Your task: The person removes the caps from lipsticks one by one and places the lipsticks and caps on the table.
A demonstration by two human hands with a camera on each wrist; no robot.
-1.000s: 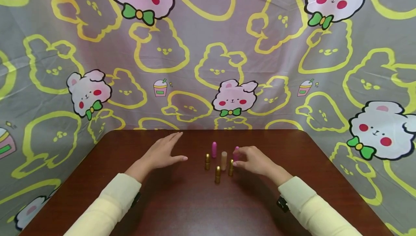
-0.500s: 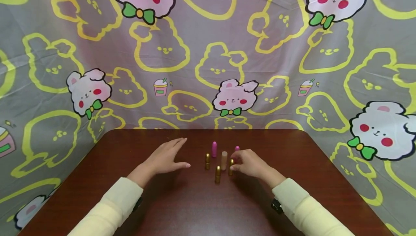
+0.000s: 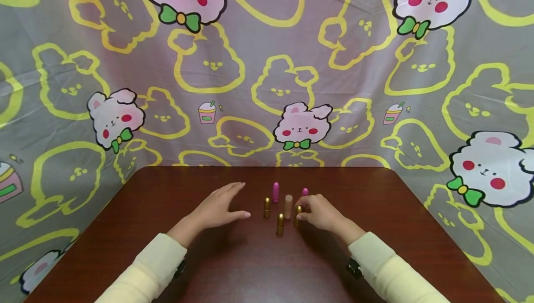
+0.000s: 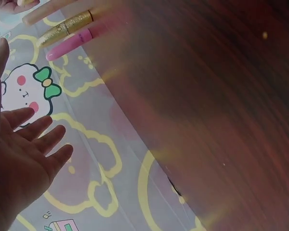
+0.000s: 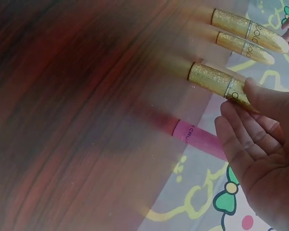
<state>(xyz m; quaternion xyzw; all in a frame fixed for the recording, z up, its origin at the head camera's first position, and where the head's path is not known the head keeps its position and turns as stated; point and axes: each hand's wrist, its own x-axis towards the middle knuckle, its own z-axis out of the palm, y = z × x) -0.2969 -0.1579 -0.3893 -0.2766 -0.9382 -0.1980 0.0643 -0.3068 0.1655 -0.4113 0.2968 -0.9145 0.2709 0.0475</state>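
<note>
My right hand point(image 3: 322, 212) pinches the upper end of a gold bullet-shaped cosmetic tube point(image 5: 209, 79) between thumb and fingers; the tube stands upright on the table. Just behind that hand is a pink tube point(image 5: 195, 138), partly hidden in the head view. Left of the fingers stands a beige cylinder point(image 3: 288, 208). Two more gold tubes stand nearby, one in front point(image 3: 280, 225) and one to the left point(image 3: 267, 208). Another pink tube point(image 3: 276, 192) is farther back. My left hand point(image 3: 213, 209) hovers left of the group with fingers extended, holding nothing.
The tubes stand close together on a dark brown wooden table point(image 3: 258, 266). Behind and beside it hangs a grey cloth point(image 3: 233, 99) with rabbit and yellow outline prints. Light sleeves cover both forearms, with a dark device under each wrist.
My right hand has shifted forward and left from the right pink tube to the right gold tube and now grips it. My left hand has drifted slightly right and nearer. The tubes have stayed put.
</note>
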